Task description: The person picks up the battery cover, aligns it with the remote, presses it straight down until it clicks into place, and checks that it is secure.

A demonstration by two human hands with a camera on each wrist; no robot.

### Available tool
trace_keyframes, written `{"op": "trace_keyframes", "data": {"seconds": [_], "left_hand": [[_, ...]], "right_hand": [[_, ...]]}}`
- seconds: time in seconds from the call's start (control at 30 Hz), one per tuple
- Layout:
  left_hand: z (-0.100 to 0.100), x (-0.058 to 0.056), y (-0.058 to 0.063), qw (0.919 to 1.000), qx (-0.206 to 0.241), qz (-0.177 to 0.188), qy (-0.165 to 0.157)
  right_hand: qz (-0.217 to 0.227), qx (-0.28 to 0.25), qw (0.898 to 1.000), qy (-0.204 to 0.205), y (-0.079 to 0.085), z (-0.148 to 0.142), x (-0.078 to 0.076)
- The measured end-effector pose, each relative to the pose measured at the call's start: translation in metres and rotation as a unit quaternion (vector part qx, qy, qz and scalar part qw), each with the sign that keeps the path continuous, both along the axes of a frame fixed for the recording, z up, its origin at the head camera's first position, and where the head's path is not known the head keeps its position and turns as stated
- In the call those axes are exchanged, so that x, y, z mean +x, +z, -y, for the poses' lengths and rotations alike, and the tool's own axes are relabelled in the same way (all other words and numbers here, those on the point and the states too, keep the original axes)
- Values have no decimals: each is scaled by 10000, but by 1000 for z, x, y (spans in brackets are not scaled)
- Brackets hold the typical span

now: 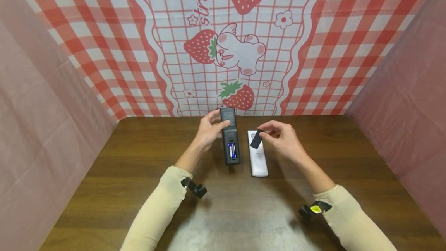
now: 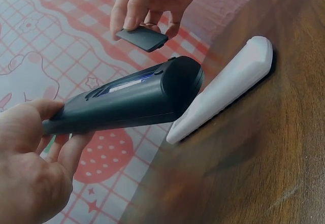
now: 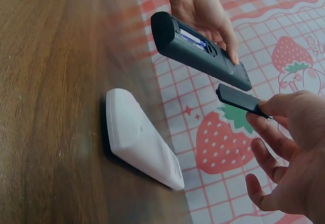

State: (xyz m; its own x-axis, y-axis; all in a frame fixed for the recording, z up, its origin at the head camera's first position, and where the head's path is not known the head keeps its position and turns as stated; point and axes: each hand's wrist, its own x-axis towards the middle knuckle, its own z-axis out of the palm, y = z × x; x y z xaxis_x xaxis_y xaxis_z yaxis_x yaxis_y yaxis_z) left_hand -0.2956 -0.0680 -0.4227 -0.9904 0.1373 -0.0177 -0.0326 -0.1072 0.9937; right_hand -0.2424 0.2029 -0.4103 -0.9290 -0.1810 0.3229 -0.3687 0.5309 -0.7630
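Observation:
My left hand (image 1: 208,130) grips a black remote control (image 1: 230,127) by its far end, thumb on top and fingers beneath, holding it raised off the table. Its back faces up, and the bare battery compartment shows two batteries (image 1: 232,150) with blue-and-silver wrappers. Between thumb and fingertips, my right hand (image 1: 281,136) pinches a small black battery cover (image 1: 256,139). In the left wrist view the cover (image 2: 143,38) hovers apart from the remote, above its compartment side. A white remote control (image 1: 258,164) lies back up on the table, partly overlapped by the cover in the head view.
The brown wooden table (image 1: 146,158) stretches around both hands. Behind it hangs a red-and-white checked cloth (image 1: 94,38) with strawberry prints, and pink cloth walls (image 1: 411,100) stand at both sides. Each sleeve carries a black wrist camera (image 1: 193,187).

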Motion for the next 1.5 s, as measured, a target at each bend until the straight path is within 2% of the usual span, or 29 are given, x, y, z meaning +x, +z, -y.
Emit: {"op": "trace_keyframes", "data": {"seconds": [0.53,0.83,1.5], "left_hand": [[-9,-1,0,9999,81,36,85],[-10,-1,-3,9999,-52,69,142],[-20,2,-4,9998,-159,-109,-64]], "right_hand": [[67,-71,9995,298,2,13,2],[19,-151,9988,472,2,20,2],[-51,-71,9982,601,2,35,3]]}}
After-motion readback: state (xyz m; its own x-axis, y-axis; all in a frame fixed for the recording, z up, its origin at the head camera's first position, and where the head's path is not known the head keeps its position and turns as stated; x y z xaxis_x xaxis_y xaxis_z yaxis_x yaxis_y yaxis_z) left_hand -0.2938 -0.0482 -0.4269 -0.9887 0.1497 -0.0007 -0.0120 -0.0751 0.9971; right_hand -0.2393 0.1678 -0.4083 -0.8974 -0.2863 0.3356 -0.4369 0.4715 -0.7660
